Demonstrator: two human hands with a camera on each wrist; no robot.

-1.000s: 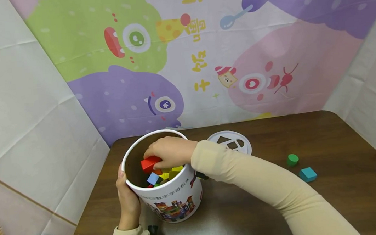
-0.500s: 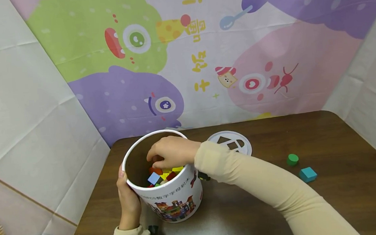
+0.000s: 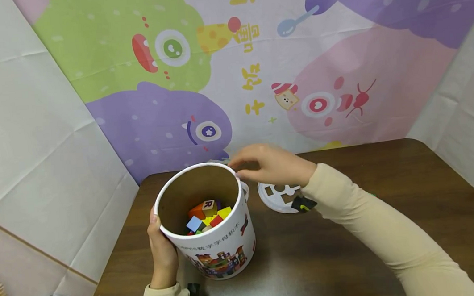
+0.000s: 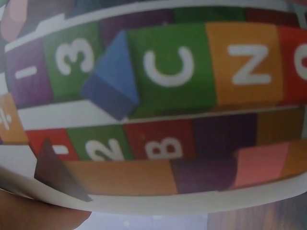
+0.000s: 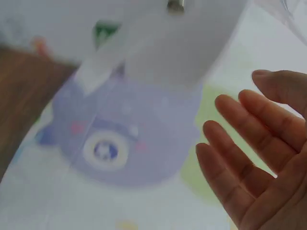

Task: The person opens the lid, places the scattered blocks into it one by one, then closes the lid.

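A white printed bucket (image 3: 226, 256) stands on the table with several coloured wooden blocks in its bottom, among them a blue block (image 3: 195, 224), a red block (image 3: 216, 220) and one lettered R (image 3: 209, 208). My left hand (image 3: 162, 254) holds the bucket's left side, thumb at the rim; in the left wrist view the printed wall (image 4: 172, 72) fills most of the picture. Just off the bucket's right rim is my right hand (image 3: 276, 166), and the right wrist view shows its fingers (image 5: 230, 172) loosely extended with nothing held.
A white lid (image 3: 272, 197) with shaped holes lies behind and right of the bucket, partly covered by my right wrist. The brown table (image 3: 307, 260) meets a cartoon-printed cloth (image 3: 195, 110) at the back. My right sleeve (image 3: 377, 221) crosses the table's right side.
A red block that my right hand held inside the bucket has been let go there. The hand has come up and right, out of the bucket. My left hand stays put.
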